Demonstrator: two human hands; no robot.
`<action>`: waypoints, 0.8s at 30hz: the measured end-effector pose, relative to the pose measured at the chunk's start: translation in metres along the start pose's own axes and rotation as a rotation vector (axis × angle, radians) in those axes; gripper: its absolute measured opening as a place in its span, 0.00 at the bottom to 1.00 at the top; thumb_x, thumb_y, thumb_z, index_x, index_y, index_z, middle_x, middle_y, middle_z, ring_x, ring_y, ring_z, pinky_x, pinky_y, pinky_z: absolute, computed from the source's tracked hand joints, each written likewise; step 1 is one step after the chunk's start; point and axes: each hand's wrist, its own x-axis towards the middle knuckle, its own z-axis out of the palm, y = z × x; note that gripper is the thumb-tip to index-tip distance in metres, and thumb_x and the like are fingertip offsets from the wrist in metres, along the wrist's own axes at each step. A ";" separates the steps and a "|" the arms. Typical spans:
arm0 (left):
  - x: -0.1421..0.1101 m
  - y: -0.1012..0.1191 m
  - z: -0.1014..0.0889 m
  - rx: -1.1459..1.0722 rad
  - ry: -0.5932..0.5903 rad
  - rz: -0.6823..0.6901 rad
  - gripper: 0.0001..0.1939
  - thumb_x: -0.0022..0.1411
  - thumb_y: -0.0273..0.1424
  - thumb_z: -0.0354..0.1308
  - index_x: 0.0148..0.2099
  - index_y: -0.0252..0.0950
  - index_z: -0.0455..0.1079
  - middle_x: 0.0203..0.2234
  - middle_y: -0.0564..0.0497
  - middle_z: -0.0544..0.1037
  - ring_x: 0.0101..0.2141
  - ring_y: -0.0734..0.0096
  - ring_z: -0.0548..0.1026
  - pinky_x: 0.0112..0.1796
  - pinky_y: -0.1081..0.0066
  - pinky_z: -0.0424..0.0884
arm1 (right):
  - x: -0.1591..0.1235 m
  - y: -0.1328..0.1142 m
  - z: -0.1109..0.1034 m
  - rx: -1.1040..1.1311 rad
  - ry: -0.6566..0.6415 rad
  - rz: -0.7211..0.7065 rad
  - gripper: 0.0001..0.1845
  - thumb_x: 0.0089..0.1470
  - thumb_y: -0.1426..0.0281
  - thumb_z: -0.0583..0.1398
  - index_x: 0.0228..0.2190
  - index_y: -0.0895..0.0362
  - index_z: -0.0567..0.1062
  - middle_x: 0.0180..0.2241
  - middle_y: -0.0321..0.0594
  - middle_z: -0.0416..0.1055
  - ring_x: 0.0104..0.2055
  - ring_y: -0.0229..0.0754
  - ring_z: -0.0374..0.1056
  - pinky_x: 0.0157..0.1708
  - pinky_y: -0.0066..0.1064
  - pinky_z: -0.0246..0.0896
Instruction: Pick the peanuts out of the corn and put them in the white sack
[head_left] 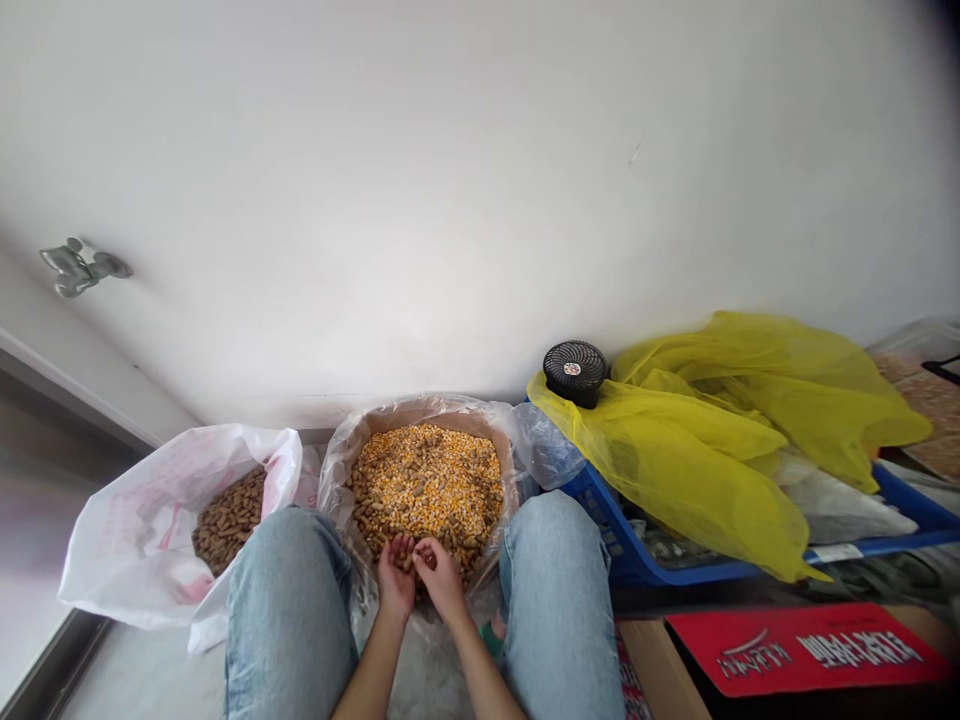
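Observation:
Over the near edge of a plastic-lined box [511, 455], my left hand [397, 578] is cupped palm up, with a few brown oblong pieces held in its curled fingers. Close beside it, my right hand [441, 578] has its fingertips pinched together; what they hold, if anything, is too small to make out. Yellow corn kernels [427, 480] fill the box, with more brown oblong pieces [367, 515] mixed in, mostly at the near and left sides. A white plastic bag [127, 545] stands open to the left, holding similar brown pieces [232, 515].
My knees flank the box. To the right is a blue plastic basket [622, 545] under yellow mesh cloth [675, 470], with a small black fan [574, 372] on top. A red-flapped cardboard box [802, 650] lies nearer. A white wall [450, 200] rises behind.

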 end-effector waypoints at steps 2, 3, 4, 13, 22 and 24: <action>0.000 0.000 0.000 0.013 0.023 -0.005 0.10 0.58 0.26 0.45 0.29 0.33 0.67 0.24 0.51 0.72 0.24 0.77 0.72 0.26 0.76 0.69 | 0.002 0.000 -0.001 -0.009 0.021 0.001 0.11 0.50 0.66 0.50 0.32 0.55 0.70 0.30 0.38 0.72 0.33 0.39 0.68 0.33 0.27 0.59; -0.001 0.000 0.000 0.015 0.033 -0.007 0.10 0.58 0.26 0.45 0.29 0.33 0.66 0.23 0.51 0.72 0.24 0.78 0.72 0.25 0.77 0.69 | 0.003 0.001 -0.001 -0.060 0.056 0.022 0.13 0.51 0.66 0.48 0.34 0.55 0.70 0.32 0.39 0.72 0.34 0.39 0.68 0.34 0.28 0.59; -0.001 0.000 0.000 0.010 0.038 -0.005 0.09 0.58 0.25 0.46 0.28 0.33 0.66 0.23 0.51 0.72 0.23 0.79 0.72 0.25 0.78 0.68 | 0.005 0.004 -0.001 -0.129 0.090 0.044 0.14 0.51 0.67 0.48 0.36 0.55 0.69 0.34 0.40 0.72 0.35 0.40 0.68 0.35 0.29 0.59; 0.001 0.001 -0.001 -0.065 -0.005 -0.017 0.10 0.57 0.24 0.45 0.27 0.33 0.66 0.23 0.50 0.72 0.25 0.78 0.73 0.29 0.77 0.70 | 0.017 0.019 0.000 -0.442 0.064 0.034 0.13 0.51 0.71 0.48 0.33 0.54 0.70 0.34 0.39 0.72 0.36 0.40 0.68 0.33 0.27 0.58; 0.004 0.000 -0.004 -0.048 -0.030 -0.010 0.10 0.56 0.24 0.45 0.29 0.34 0.66 0.25 0.49 0.73 0.28 0.76 0.73 0.31 0.75 0.70 | 0.015 0.017 -0.005 -0.305 0.112 0.098 0.11 0.49 0.69 0.50 0.32 0.55 0.72 0.32 0.40 0.73 0.34 0.41 0.68 0.34 0.29 0.59; 0.004 0.000 -0.004 -0.040 -0.027 -0.001 0.10 0.56 0.24 0.45 0.29 0.34 0.66 0.26 0.49 0.73 0.29 0.76 0.73 0.31 0.75 0.70 | 0.013 0.013 -0.006 -0.171 0.152 0.120 0.13 0.49 0.65 0.51 0.32 0.56 0.72 0.30 0.41 0.73 0.33 0.41 0.68 0.33 0.29 0.59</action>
